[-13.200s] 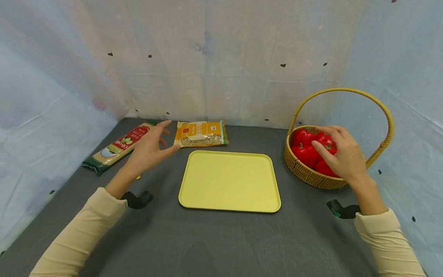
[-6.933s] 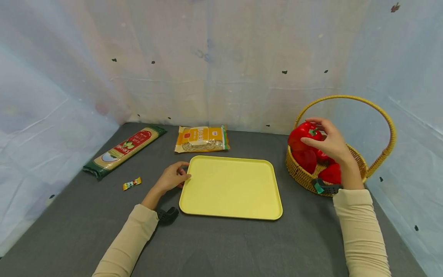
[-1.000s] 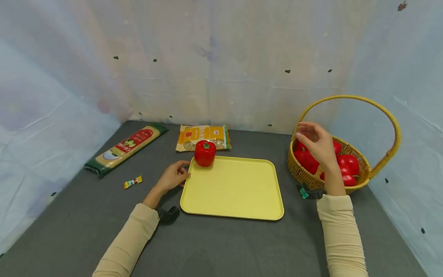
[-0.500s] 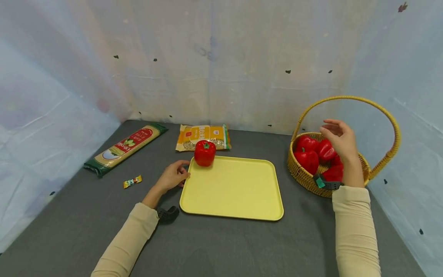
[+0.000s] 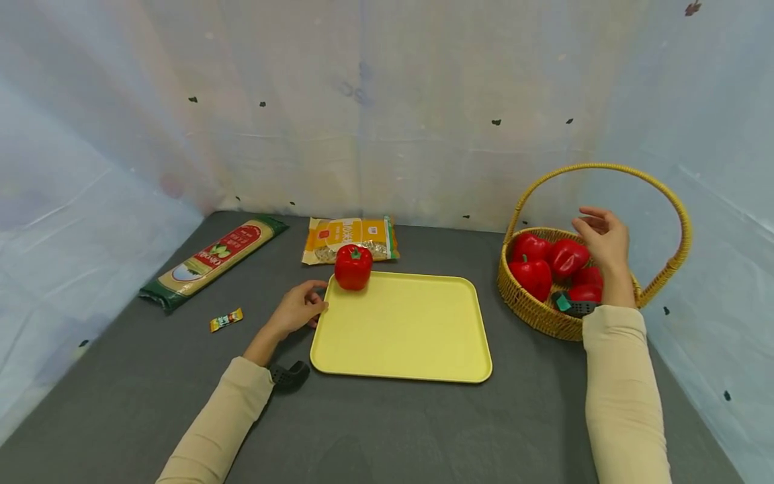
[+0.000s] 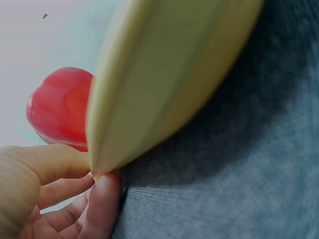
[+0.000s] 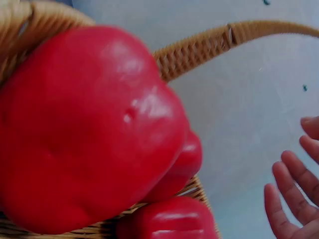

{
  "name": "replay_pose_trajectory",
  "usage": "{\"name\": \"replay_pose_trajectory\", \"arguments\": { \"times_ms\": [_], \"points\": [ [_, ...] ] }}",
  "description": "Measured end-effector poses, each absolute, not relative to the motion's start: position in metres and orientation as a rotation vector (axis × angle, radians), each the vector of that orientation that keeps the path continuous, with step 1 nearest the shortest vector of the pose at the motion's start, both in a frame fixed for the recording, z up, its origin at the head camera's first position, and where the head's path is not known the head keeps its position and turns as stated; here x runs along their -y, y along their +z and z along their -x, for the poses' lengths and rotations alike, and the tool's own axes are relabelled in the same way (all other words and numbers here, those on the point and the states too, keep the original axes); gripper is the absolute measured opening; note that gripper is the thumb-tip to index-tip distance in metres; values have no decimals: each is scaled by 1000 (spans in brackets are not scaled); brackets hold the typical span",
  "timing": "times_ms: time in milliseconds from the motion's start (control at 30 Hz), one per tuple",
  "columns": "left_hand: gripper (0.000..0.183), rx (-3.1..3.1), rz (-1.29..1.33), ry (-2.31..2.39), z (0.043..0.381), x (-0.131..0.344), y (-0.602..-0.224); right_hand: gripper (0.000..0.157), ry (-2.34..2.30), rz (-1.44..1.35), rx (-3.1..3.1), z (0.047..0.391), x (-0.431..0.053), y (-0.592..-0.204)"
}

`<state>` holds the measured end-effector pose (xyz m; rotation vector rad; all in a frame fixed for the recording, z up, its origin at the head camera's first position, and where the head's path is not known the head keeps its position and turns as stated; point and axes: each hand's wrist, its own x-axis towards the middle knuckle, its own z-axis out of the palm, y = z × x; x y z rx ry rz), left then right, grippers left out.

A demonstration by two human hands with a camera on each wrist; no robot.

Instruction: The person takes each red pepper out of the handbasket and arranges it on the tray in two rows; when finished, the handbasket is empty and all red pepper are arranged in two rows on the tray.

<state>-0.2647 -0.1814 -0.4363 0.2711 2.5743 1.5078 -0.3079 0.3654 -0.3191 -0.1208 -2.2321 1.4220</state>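
At the left side of the yellow tray (image 5: 399,336), my left hand (image 5: 295,310) pinches the rim between thumb and fingers, as the left wrist view shows from close up. A red bell pepper (image 5: 353,269) stands stem-up in the tray's far left corner. On the right, my right hand (image 5: 607,243) hovers over the wicker basket (image 5: 541,321) under its tall handle, fingers loosely bent around nothing. Several red bell peppers (image 5: 532,277) lie in that basket. In the right wrist view one bell pepper (image 7: 94,129) fills much of the picture, with my fingers (image 7: 294,194) apart from it.
Behind the tray lies a yellow-orange bag of grain (image 5: 381,250), partly covered by the pepper. A long packet with green ends (image 5: 211,262) and a small yellow wrapped snack (image 5: 226,320) lie at the left. A pale sheet (image 5: 423,121) hangs behind the table.
Since the earliest frames a red bell pepper has gone from the basket to the tray's far left corner, and my left hand has come to the tray rim. Lately my right hand shifted rightward over the basket.
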Motion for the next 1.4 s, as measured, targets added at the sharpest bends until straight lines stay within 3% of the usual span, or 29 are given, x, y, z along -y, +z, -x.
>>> {"name": "replay_pose_trajectory", "arguments": {
  "times_ms": [600,1400],
  "points": [
    [45,-2589,-261,1495,266,181,-435,36,1278,296,2094,326,-376,-350],
    [46,-2585,-260,1496,266,180,-434,94,902,400,2776,323,-381,-354]
  ]
}}
